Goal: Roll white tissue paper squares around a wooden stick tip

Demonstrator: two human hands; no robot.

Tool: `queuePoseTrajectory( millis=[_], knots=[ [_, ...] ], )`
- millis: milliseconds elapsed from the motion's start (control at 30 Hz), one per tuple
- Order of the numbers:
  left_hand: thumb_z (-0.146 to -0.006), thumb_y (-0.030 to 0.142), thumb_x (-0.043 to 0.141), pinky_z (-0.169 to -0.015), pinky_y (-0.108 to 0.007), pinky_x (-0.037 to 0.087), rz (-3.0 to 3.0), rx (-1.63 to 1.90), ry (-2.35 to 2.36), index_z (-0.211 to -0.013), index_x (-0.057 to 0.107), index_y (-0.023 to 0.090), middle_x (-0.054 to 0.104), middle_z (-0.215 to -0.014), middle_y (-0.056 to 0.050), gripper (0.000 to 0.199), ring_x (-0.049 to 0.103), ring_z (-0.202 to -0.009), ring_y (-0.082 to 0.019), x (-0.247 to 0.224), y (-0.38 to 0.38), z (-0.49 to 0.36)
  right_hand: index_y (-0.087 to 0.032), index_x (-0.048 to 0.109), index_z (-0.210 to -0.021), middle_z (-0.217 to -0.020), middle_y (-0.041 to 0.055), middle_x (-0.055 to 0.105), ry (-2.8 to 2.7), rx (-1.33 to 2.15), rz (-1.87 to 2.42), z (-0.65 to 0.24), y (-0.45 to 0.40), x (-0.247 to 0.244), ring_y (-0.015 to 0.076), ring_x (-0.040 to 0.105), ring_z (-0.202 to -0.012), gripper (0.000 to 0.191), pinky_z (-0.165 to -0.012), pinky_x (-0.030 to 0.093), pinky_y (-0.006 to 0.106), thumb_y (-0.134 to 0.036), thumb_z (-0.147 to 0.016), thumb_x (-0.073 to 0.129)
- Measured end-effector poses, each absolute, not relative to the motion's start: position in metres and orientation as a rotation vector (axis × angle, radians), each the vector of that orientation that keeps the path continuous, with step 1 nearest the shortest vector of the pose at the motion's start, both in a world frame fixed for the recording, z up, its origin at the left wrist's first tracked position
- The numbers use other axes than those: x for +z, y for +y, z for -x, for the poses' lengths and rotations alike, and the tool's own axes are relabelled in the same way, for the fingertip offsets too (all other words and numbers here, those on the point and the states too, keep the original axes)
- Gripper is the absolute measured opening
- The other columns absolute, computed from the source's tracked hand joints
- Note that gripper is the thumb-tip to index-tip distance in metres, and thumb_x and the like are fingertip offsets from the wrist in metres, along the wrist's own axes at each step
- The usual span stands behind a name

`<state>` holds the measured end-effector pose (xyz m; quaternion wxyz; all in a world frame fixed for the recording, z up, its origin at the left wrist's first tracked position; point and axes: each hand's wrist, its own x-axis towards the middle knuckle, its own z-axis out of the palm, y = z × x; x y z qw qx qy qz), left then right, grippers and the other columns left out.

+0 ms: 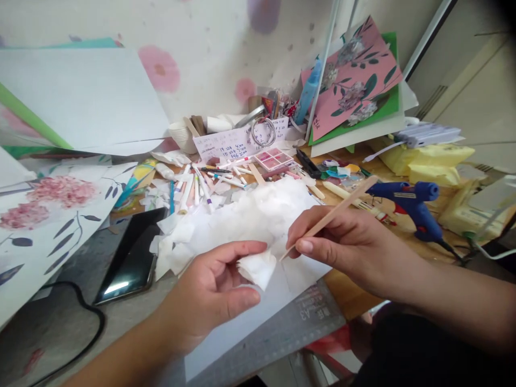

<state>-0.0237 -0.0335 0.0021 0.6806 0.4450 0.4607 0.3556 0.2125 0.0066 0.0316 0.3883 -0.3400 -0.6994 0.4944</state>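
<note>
My left hand [221,285] holds a small folded piece of white tissue paper [258,270] between its curved fingers, over a white paper sheet. In my right hand [328,236] is a flat wooden craft stick [342,208], gripped between thumb and fingers and slanting up to the right. Its lower end comes close to the tissue's right edge; whether they touch I cannot tell. Behind both hands lies a heap of torn white tissue [266,207], spread on the white sheet [226,344].
A black phone [131,258] lies left of the heap. Markers [201,185] and a pink palette [273,159] crowd the back. At right is a blue glue gun [419,207] with its cord. Floral pictures stand at right [358,80] and lie at left [60,215].
</note>
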Motion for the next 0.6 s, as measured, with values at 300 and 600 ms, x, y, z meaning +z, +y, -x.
queuePoseTrajectory(
  millis=[300, 600],
  knots=[
    [-0.073, 0.039, 0.074, -0.045, -0.023, 0.042, -1.469, 0.79, 1.358, -0.089, 0.08, 0.03, 0.074, -0.066, 0.0, 0.019, 0.058, -0.049, -0.015, 0.014, -0.029, 0.026, -0.02, 0.073, -0.082, -0.08, 0.0042, 0.071, -1.736, 1.293, 0.817, -0.205, 0.008, 0.035, 0.0173, 0.067, -0.076, 0.018, -0.063, 0.05, 0.026, -0.037, -0.087, 0.072],
    [-0.079, 0.038, 0.068, -0.05, -0.023, 0.041, -1.621, 0.723, 1.43, -0.072, 0.076, 0.025, 0.069, -0.057, 0.003, 0.017, 0.057, -0.052, -0.015, 0.017, -0.028, 0.026, -0.019, 0.072, -0.085, -0.087, 0.0044, 0.075, -1.813, 1.276, 0.75, -0.2, 0.008, 0.037, 0.0163, 0.07, -0.081, 0.003, -0.065, 0.055, 0.024, -0.021, -0.087, 0.071]
  ],
)
